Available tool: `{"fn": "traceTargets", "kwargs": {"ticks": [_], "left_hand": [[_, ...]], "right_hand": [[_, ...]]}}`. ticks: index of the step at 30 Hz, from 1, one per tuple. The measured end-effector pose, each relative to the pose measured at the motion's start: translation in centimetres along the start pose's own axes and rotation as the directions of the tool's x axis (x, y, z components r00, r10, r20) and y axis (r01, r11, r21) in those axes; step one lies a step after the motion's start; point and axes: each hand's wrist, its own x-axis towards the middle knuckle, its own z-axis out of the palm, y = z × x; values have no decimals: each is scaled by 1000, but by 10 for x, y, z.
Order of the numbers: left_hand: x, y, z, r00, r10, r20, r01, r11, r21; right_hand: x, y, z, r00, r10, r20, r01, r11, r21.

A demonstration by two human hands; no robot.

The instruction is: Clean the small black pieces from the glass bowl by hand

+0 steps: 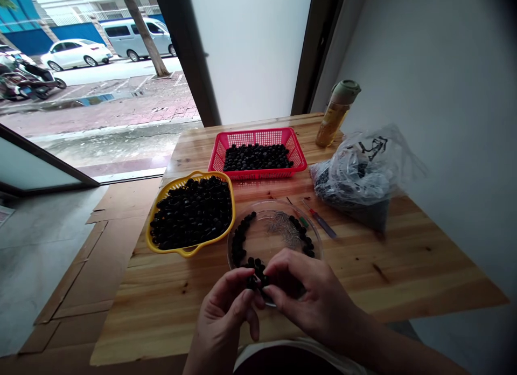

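My left hand (226, 305) pinches a small round black part (251, 282) between thumb and fingertips. Close against it, my right hand (309, 286) is closed on another small black part (265, 281); whether the two parts touch, I cannot tell. Both hands are over the near rim of a clear round tray (258, 207). Inside the tray, black parts (239, 237) line the left side and more black parts (302, 235) line the right. Thin silvery metal pins (285, 232) lie scattered between them. The hands hide part of the tray's near side.
Left of the tray stands a yellow basket (233, 202) full of black parts. Behind is a red basket (258, 174) with more. Two screwdrivers, one green-handled (302, 221) and one purple-handled (325, 225), lie right, near a plastic bag (355, 181) and a bottle (333, 116).
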Motion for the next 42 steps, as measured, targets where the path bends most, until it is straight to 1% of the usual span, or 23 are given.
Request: {"fn": "traceTargets", "kwargs": {"ticks": [2, 7, 14, 17, 23, 28, 30, 36, 39, 42], "left_hand": [[-1, 0, -1, 1000, -19, -21, 19, 1000, 0], [-5, -2, -7, 997, -44, -70, 46, 999, 24], [-6, -5, -14, 995, -68, -78, 72, 996, 58], [-7, -5, -14, 996, -50, -76, 54, 997, 56], [-7, -4, -12, 998, -4, -61, 7, 998, 61], [-6, -3, -13, 996, 84, -16, -82, 991, 108], [-6, -3, -13, 994, 105, -14, -103, 987, 121], [-9, -4, -13, 997, 82, -11, -81, 992, 92], [-9, -4, -14, 993, 114, 1, -113, 984, 138], [-8, -3, -15, 988, 145, 44, -151, 972, 178]], "right_hand": [[1, -2, 0, 1000, -17, 14, 18, 999, -40], [3, -7, 2, 993, -113, 44, 118, 985, -127], [3, -12, 4, 989, -140, 43, 146, 969, -200], [3, -12, 5, 988, -149, 51, 157, 961, -226], [3, -13, 5, 989, -130, 76, 144, 966, -215], [3, -14, 5, 987, -140, 77, 153, 966, -208], [3, -14, 5, 987, -140, 74, 152, 966, -207], [2, -15, 6, 987, -145, 65, 155, 966, -205], [2, -14, 7, 987, -136, 86, 152, 966, -208], [2, -12, 6, 986, -120, 116, 139, 975, -173]]}}
